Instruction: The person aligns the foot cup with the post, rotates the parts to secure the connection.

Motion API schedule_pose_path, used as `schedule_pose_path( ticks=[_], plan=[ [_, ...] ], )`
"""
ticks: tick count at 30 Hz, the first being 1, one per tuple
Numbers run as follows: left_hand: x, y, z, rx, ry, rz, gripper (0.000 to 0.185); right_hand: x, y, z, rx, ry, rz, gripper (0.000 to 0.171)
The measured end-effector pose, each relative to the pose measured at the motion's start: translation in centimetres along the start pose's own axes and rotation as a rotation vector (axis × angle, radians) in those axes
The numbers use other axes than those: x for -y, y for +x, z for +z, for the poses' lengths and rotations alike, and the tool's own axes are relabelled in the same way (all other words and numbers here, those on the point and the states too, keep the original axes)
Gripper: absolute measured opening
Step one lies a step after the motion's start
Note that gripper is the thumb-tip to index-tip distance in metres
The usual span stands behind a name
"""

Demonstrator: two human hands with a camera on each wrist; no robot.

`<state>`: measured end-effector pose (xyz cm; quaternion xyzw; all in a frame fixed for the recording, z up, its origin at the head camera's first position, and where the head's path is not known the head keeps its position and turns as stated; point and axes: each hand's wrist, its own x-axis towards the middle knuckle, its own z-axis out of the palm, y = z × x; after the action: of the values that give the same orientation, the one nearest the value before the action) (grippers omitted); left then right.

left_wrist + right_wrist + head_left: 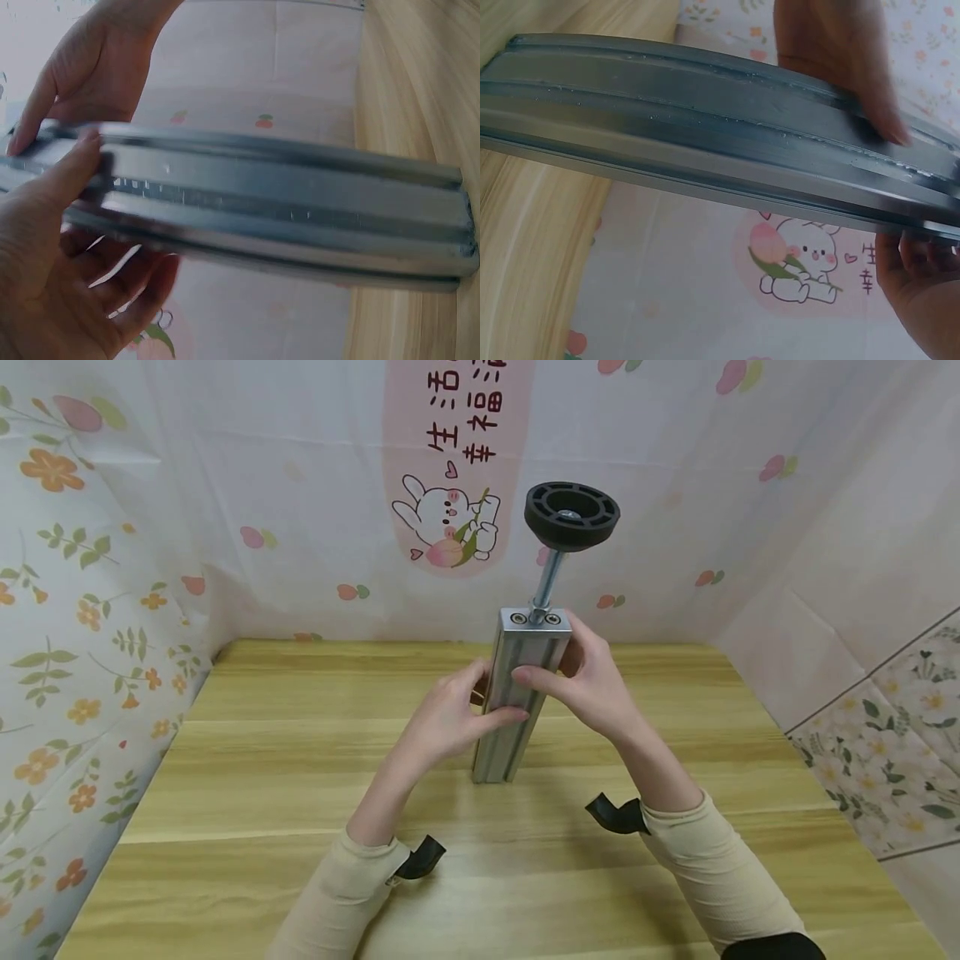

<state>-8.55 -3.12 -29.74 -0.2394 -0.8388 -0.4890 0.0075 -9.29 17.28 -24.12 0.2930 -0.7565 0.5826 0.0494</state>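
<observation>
Aluminium bar (pixel 517 693) is standing upright on the bench (pixel 300 777), black foot (pixel 572 516) on top. Left hand (pixel 442 718) and right hand (pixel 585 681) are both gripping it; keeping it vertical seems best.

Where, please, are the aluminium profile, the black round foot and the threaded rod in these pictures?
aluminium profile (pixel 501 752): head view, lower part of its front face.
black round foot (pixel 572 516): head view, ribbed top of the disc.
threaded rod (pixel 548 578): head view, mid-shaft between foot and profile.
</observation>
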Motion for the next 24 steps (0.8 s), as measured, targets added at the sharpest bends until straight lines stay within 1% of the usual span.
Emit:
schedule_pose_path(
  ticks=[3,6,8,11,13,17,24],
  plan=[
    [0.5,0.2,-0.1,0.057,0.063,-0.016,0.057,0.0,0.0,0.0,-0.008,-0.002,-0.002,0.059],
    [1.0,0.4,-0.1,0.135,0.119,-0.033,0.064,0.1,0.1,0.0,-0.011,0.006,0.002,0.06],
    [1.3,0.5,-0.1,0.188,0.142,-0.035,0.07,0.1,0.1,0.0,-0.012,0.02,0.004,0.06],
    [1.7,0.6,0.1,0.242,0.149,-0.033,0.07,0.2,0.2,0.0,-0.014,0.037,0.006,0.06],
    [1.9,0.6,0.2,0.257,0.142,-0.031,0.066,0.2,0.3,0.1,-0.015,0.043,0.007,0.06],
    [2.1,0.7,0.4,0.255,0.137,-0.03,0.058,0.1,0.3,0.0,-0.021,0.039,0.003,0.059],
    [2.1,0.6,0.6,0.245,0.124,-0.023,0.054,0.1,0.1,-0.1,-0.028,0.043,-0.016,0.056]
  ],
)
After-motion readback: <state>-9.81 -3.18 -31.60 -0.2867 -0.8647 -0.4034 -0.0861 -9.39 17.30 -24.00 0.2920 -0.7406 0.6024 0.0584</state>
